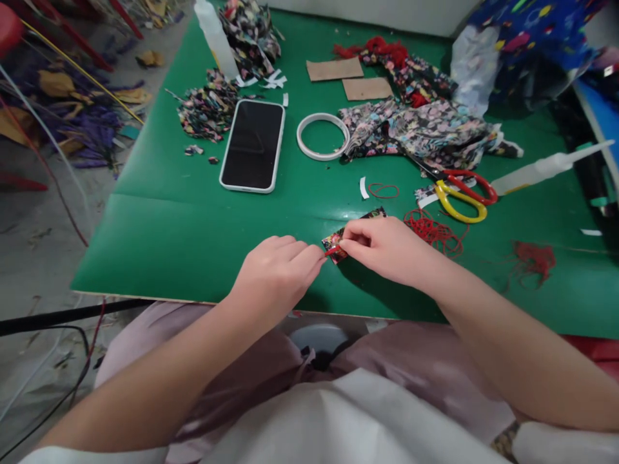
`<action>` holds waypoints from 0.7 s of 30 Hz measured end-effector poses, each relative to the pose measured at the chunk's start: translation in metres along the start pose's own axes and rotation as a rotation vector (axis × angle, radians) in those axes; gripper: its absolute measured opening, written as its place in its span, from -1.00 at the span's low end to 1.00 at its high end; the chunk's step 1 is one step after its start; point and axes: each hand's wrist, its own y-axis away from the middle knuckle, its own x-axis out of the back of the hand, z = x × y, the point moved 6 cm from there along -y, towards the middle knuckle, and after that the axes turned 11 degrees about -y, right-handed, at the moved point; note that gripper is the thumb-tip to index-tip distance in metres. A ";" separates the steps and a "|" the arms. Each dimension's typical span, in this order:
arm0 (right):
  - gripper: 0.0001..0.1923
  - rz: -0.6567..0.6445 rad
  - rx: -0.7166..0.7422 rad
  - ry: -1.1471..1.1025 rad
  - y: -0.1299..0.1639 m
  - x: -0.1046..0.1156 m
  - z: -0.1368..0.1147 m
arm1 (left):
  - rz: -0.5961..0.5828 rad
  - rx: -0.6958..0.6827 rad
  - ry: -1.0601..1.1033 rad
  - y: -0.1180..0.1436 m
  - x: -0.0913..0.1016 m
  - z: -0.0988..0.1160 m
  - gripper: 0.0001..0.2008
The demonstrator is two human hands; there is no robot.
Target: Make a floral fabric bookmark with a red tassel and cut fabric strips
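Over the green table, my right hand (372, 245) pinches a small dark floral fabric strip (337, 256) between thumb and fingertips. My left hand (285, 265) is closed at the strip's left end, its fingertips on a thin red cord (331, 251); the rest of that cord is hidden. Close by lie a loop of red thread (384, 191), a short white tape piece (363, 188) and a tangle of red cord (435, 233). Red-and-yellow scissors (461, 205) rest beyond my right hand, partly against crumpled floral cloth (425, 132).
A phone (254, 147) and a roll of white tape (300, 136) lie farther back. Two brown cards (333, 69) are behind them. One glue bottle (215, 42) stands at back left; another glue bottle (536, 173) lies at right. Floral scraps (207, 106) sit near the left edge.
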 end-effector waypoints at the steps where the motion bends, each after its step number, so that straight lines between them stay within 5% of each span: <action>1: -0.77 0.002 -0.006 0.004 -0.001 0.000 0.000 | -0.001 0.006 -0.006 0.000 -0.001 -0.001 -0.82; 21: -0.81 0.081 0.008 0.079 -0.001 -0.005 0.005 | -0.103 0.044 0.008 0.000 -0.007 -0.001 -0.81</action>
